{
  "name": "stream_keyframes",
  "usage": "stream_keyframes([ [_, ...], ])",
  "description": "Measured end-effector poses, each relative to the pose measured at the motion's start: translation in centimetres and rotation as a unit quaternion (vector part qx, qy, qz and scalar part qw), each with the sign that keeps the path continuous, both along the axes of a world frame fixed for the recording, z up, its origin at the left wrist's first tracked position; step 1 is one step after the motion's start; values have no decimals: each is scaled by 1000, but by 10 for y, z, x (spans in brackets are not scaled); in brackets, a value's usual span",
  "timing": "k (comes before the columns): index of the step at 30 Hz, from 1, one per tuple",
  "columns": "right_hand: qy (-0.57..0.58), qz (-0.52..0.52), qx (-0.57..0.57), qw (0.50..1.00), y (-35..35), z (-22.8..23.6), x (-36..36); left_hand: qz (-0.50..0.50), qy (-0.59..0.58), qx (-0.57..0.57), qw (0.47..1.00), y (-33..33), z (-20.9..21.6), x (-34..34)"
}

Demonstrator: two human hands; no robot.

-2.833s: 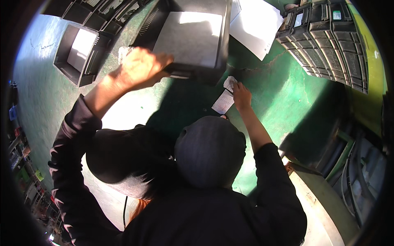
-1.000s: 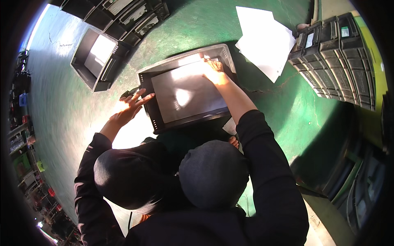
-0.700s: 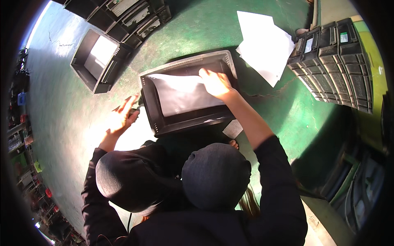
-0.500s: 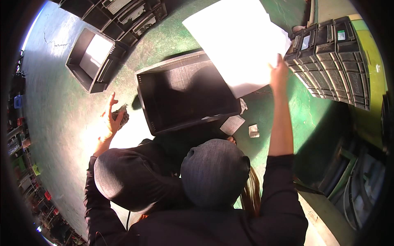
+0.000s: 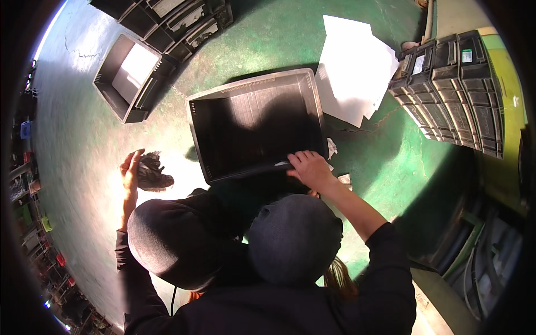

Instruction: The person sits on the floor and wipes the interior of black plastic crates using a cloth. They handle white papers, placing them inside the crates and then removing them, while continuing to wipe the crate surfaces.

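A black plastic crate point(image 5: 199, 139) lies on the floor in front of my knees, its open top facing up and its inside largely in shadow. Over its near right rim curl the fingers of my right hand point(image 5: 314, 169), closed on the edge; a small pale bit shows beside the fingertips. To the left of the crate, my left hand point(image 5: 130, 172) holds a dark crumpled rag point(image 5: 153, 173) low over the sunlit floor. Several white sheets point(image 5: 354, 72) lie fanned out beyond the crate's right side.
A smaller grey crate point(image 5: 113, 92) with something pale inside stands at the far left. Stacked black crates stand at the back point(image 5: 178, 28) and the right point(image 5: 455, 92). Paper scraps point(image 5: 345, 180) lie near my right wrist. Pipes point(image 5: 472, 251) are at the lower right.
My right hand has let go of the white sheets, now on the floor at the right, and has come down onto the crate's near rim. My left hand has shifted slightly left with the rag.
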State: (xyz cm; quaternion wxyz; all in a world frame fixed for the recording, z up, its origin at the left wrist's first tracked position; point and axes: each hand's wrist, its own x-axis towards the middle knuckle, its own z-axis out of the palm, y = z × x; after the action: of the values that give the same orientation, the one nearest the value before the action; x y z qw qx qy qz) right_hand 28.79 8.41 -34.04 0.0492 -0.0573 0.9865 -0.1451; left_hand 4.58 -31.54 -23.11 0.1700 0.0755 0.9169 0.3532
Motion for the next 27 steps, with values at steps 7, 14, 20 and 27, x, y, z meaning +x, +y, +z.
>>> stream_keyframes([
  [7, 165, -193, -121, 960, 2, 116, -71, 175, -317, 362, 859, -20, -12, -14],
  [14, -40, -434, -755, 490, 46, 50, -89, 219, -293, 383, 848, -32, -42, -3],
  [20, 35, -256, -818, 514, 32, -44, -67, 97, -309, 377, 868, -23, -20, -10],
  [27, 78, -248, -765, 589, 24, -24, -56, 70, -141, 358, 920, -89, -37, -38],
])
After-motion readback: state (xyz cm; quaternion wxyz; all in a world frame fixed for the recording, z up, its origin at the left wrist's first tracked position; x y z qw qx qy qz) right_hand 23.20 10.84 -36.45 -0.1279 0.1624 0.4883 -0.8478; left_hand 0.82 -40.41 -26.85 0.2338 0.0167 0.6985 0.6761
